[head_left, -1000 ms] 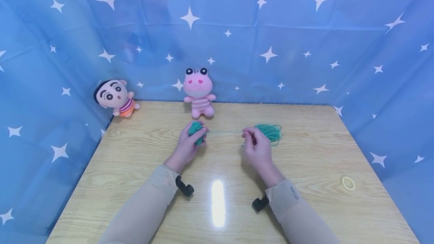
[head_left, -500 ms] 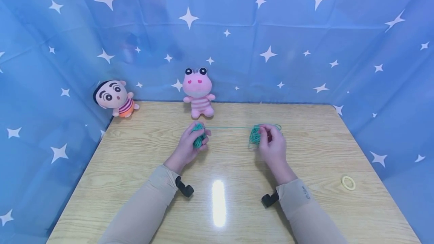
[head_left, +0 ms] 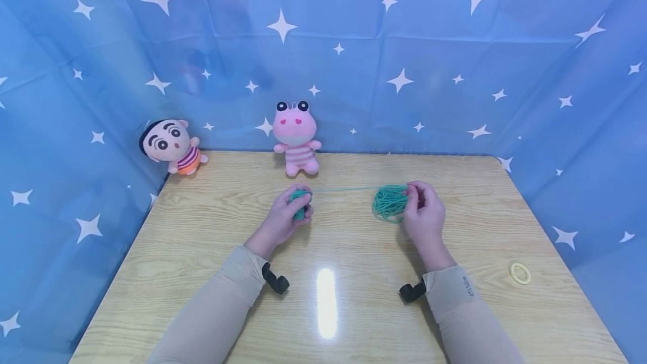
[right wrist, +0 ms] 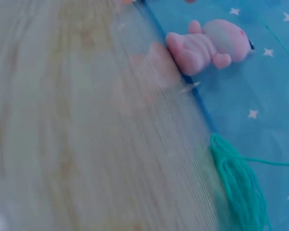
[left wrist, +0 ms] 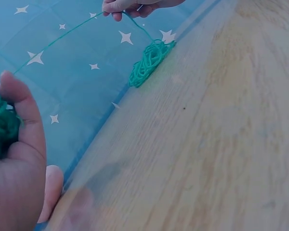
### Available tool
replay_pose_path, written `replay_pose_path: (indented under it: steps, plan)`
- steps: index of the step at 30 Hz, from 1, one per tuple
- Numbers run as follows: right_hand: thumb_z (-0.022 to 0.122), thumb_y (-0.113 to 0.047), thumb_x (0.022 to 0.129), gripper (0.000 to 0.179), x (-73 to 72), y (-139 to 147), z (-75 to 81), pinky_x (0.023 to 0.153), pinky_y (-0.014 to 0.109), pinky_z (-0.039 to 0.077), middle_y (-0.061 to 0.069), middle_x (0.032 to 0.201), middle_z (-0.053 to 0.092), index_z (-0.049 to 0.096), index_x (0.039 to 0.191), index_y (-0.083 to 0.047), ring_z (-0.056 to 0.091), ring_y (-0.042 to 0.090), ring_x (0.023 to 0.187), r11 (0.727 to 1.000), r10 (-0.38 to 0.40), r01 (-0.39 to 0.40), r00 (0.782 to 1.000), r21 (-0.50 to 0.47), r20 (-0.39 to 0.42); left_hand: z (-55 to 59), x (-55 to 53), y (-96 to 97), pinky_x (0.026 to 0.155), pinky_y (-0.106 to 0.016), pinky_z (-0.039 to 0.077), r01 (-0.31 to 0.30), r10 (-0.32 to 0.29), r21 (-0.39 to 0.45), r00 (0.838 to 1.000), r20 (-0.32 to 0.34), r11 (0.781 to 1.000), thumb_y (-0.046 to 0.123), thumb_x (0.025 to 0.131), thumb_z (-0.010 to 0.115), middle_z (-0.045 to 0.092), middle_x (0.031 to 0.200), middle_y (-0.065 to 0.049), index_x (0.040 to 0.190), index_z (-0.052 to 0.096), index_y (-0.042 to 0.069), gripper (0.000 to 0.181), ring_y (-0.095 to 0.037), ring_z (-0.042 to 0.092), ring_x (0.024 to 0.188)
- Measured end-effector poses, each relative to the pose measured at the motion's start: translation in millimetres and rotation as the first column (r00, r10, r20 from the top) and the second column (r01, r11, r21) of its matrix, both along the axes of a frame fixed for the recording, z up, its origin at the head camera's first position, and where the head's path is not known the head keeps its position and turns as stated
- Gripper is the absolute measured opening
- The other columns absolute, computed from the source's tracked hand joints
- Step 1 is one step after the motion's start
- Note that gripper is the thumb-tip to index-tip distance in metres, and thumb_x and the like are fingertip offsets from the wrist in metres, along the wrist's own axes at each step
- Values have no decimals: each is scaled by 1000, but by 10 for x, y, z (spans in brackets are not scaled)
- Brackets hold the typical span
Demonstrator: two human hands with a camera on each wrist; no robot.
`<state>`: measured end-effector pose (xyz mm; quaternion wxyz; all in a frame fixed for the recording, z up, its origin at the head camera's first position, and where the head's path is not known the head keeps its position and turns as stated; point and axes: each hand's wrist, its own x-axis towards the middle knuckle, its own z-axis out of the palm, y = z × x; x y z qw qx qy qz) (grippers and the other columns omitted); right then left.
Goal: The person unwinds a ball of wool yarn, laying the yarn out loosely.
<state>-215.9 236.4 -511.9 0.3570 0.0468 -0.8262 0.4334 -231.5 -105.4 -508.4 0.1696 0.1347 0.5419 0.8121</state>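
My left hand (head_left: 279, 219) grips a small wound bundle of green yarn (left wrist: 1, 130), thumb laid over it. From the bundle a thin strand (head_left: 346, 189) runs taut across to my right hand (head_left: 425, 215), whose thumb and fingers pinch it. Just left of the right hand, a loose heap of green yarn (head_left: 389, 203) lies on the table. In the left wrist view, the strand drops from the right hand's fingertips into the heap. The right wrist view shows the heap's loops (right wrist: 238, 187) but not the right hand's fingers.
A pink striped plush toy (head_left: 296, 139) sits at the table's back edge, behind the left hand. Another plush figure (head_left: 173, 146) leans at the back left corner. A pale yellow ring (head_left: 519, 273) lies at right on the wooden table (head_left: 242, 184). Behind hangs a blue star-patterned curtain (head_left: 349, 83).
My right hand has moved right, from in front of the yarn heap to its right side, lengthening the strand between the hands. The left hand has stayed in place, its wrist turning slightly.
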Motion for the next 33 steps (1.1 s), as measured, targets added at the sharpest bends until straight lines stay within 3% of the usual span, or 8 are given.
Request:
replay_pose_path:
  steps: [6, 11, 14, 18, 21, 24, 28, 33]
  plan:
    - [59, -11, 113, 21, -13, 10, -6, 62, 7, 38, 23, 96, 77, 71, 116, 6, 50, -10, 72, 1000, -7, 6, 1000, -18, -27, -28, -15, 14, 57, -20, 40, 39, -39, -2, 999, 24, 999, 30, 119, 42, 66, 115, 1, 118, 54, 16, 18, -8, 54, 68]
    - [59, -10, 113, 21, -36, 51, -26, 62, 7, 38, 22, 95, 77, 71, 115, 7, 49, -10, 70, 999, -33, 32, 999, -42, -32, -27, -32, -5, 59, -21, 42, 30, -31, 43, 999, 26, 999, 32, 119, 42, 65, 93, 3, 135, 50, 17, 23, -8, 54, 67]
    - [59, -11, 113, 22, -38, 91, -33, 62, 7, 37, 20, 96, 77, 71, 116, 7, 49, -10, 70, 997, -53, 52, 999, -57, -13, -19, -18, -24, 65, -22, 44, 33, -33, 66, 999, 0, 997, 32, 119, 47, 59, 88, 6, 133, 52, 15, 23, -9, 53, 75]
    - [59, -13, 113, 22, -30, 145, -27, 63, 7, 38, 21, 100, 78, 71, 118, 5, 51, -12, 72, 994, -76, 78, 997, -76, 20, -19, -2, -22, 68, -21, 49, 28, -28, 24, 999, -28, 999, 14, 114, 58, 59, 93, 5, 124, 60, 12, 10, -9, 54, 78]
    - [59, -14, 113, 22, -24, 185, -27, 63, 7, 39, 22, 101, 79, 71, 118, 4, 51, -13, 73, 991, -103, 106, 994, -77, 34, -24, -8, 6, 73, -20, 58, -15, 14, -26, 1000, -14, 1000, 2, 109, 61, 65, 109, 0, 120, 64, 12, 15, -9, 62, 82]
    - [58, -16, 114, 23, -25, 228, -33, 63, 8, 38, 21, 100, 79, 71, 118, 2, 49, -15, 72, 987, -145, 147, 988, -63, 45, -27, -25, 29, 78, -23, 64, -92, 93, -36, 995, 29, 995, 6, 110, 60, 66, 122, -3, 120, 63, 13, 12, -11, 68, 88]
    - [57, -19, 114, 24, -39, 308, -46, 65, 9, 35, 19, 101, 79, 71, 117, 1, 47, -14, 73, 979, -200, 202, 977, -21, 73, -29, -49, 31, 78, -26, 64, -198, 198, -7, 977, 85, 980, 21, 114, 59, 68, 114, 0, 128, 57, 13, 16, -12, 70, 90]
    - [57, -17, 113, 24, -49, 421, -53, 66, 13, 39, 18, 109, 80, 72, 118, 1, 59, 7, 82, 970, -244, 237, 951, 61, 191, -40, -57, 11, 75, -24, 63, -254, 256, -33, 964, 71, 967, 23, 112, 65, 66, 105, 2, 137, 52, 15, 30, -12, 70, 87]
